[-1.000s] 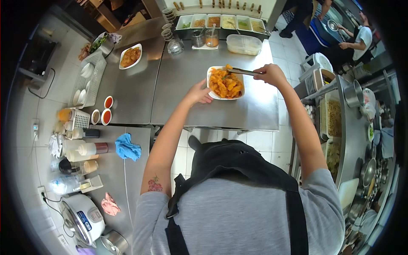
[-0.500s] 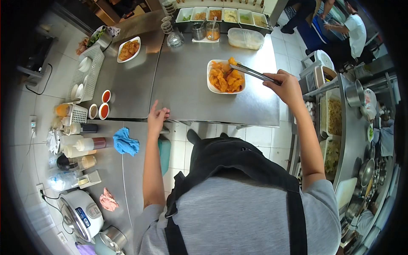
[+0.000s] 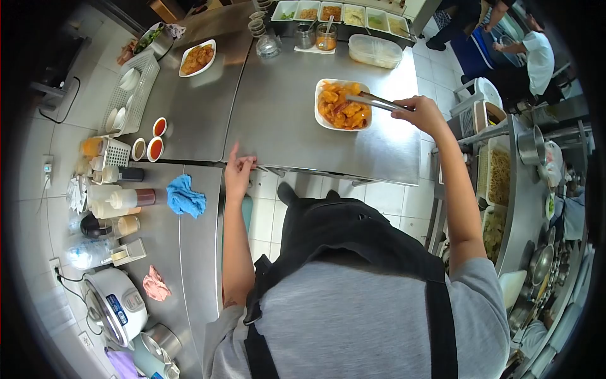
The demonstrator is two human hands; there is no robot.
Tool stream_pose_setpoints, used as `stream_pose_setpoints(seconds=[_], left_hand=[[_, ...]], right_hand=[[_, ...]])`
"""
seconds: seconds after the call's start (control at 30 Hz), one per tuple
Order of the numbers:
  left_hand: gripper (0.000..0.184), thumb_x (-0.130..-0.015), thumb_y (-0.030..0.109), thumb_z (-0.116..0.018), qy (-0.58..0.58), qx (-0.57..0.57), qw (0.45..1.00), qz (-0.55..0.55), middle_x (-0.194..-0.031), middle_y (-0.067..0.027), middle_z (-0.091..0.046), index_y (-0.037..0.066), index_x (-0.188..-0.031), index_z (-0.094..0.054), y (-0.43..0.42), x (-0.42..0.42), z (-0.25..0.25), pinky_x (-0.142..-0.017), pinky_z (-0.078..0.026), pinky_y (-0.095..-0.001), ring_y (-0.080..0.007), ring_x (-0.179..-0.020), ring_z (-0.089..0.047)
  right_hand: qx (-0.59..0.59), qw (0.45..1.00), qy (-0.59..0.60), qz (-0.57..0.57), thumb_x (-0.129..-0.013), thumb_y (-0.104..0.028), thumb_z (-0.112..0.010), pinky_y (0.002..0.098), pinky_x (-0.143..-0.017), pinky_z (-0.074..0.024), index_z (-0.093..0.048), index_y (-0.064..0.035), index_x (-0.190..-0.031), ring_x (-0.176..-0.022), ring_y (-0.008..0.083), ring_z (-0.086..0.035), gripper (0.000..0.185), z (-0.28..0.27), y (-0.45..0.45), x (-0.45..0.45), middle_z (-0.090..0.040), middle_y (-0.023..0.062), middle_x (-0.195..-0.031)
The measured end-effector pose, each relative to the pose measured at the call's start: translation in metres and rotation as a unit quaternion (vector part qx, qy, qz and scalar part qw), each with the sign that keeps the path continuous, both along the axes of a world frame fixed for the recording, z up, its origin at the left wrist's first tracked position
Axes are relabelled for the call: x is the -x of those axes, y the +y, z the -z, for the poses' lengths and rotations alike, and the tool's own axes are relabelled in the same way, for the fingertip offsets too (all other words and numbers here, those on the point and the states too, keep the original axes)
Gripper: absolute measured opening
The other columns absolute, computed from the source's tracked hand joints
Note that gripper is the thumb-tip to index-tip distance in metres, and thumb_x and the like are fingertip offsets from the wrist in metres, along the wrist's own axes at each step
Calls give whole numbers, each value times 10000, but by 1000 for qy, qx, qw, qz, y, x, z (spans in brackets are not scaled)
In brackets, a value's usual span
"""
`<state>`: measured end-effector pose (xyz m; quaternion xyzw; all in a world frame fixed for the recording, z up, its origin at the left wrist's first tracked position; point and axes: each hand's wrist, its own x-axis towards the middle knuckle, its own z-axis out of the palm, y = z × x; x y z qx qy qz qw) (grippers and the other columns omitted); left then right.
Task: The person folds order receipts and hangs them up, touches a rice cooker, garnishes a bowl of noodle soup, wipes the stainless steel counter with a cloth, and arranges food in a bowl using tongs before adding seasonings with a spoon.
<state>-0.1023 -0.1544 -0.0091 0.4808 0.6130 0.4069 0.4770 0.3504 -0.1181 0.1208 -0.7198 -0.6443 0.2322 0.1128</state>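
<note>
My right hand (image 3: 421, 115) is closed around a pair of metal tongs (image 3: 382, 103). The tongs' tips rest at the orange fried pieces (image 3: 344, 114) that fill a white square dish (image 3: 320, 120) on the steel table (image 3: 284, 126). Whether the tips grip a piece, I cannot tell. My left hand (image 3: 238, 169) is by the table's front edge with its fingers apart, holding nothing. A second white dish of fried food (image 3: 197, 59) sits farther back on the left.
Small cups of red sauce (image 3: 155, 149) stand left, near a blue cloth (image 3: 186, 196) and squeeze bottles (image 3: 126, 199). Behind are a lidded plastic container (image 3: 375, 50) and topping trays (image 3: 331, 12). Two people are at the back right. A shelf (image 3: 514, 208) runs along the right.
The tongs have lowered into the dish; the piece they held above the pile is no longer seen raised. My right hand moved slightly up. My left hand stays near the table edge.
</note>
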Motion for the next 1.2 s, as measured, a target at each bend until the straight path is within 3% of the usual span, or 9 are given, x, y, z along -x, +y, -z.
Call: stream_pose_setpoints(seconds=[0.13,0.33,0.57,0.67,0.8,1.03,1.2], left_hand=[[590,-915,157,-578,22,-24,999,21,-988,-94,-676,77,-1438,-317,-3,16,13,-698,-480,-238,-130,-801,-624],[551,-895,71,-553,-1,-66,998,1,-967,-91,-664,60,-1413,-365,11,25,22,-691,-487,-236,-116,-784,-611],[541,-864,23,-532,80,-93,992,-10,-943,-87,-659,33,-1388,-398,29,21,15,-670,-485,-228,-105,-770,-603],[539,-855,13,-543,81,-93,992,-23,-923,-76,-655,25,-1377,-410,31,25,25,-660,-478,-219,-91,-748,-589],[535,-857,17,-584,72,-100,992,-34,-858,-39,-630,19,-1366,-420,32,32,46,-652,-470,-207,-70,-714,-564],[523,-861,36,-619,91,-96,990,-48,-786,0,-580,26,-1354,-443,34,29,50,-624,-463,-203,-59,-686,-541],[512,-859,40,-623,92,-101,989,-49,-770,7,-562,38,-1344,-462,33,30,53,-601,-455,-203,-57,-662,-521]], right_hand=[[-42,997,-56,-16,-725,-330,-758,353,-689,-518,-729,-166,-1024,-743,258,-664,343,-7,-6,3,-700,120,-825],[-13,993,-119,-23,-742,-324,-736,375,-697,-515,-726,-172,-1030,-763,278,-660,325,-15,5,6,-693,127,-844],[-29,981,-184,-44,-745,-275,-728,374,-669,-502,-738,-185,-988,-740,263,-648,259,-70,14,7,-681,94,-826],[-80,973,-180,-124,-734,-256,-731,381,-666,-497,-739,-199,-978,-746,259,-631,251,-71,0,31,-649,74,-808],[-95,968,-186,-142,-698,-228,-732,384,-693,-519,-743,-192,-935,-778,263,-635,240,-56,-5,53,-623,69,-795],[-85,921,-296,-240,-740,-197,-698,374,-711,-518,-733,-206,-956,-792,237,-630,219,-36,6,77,-600,48,-831],[-111,956,-193,-191,-743,-181,-695,388,-665,-483,-733,-194,-947,-762,256,-612,208,-71,-5,60,-597,63,-775]])
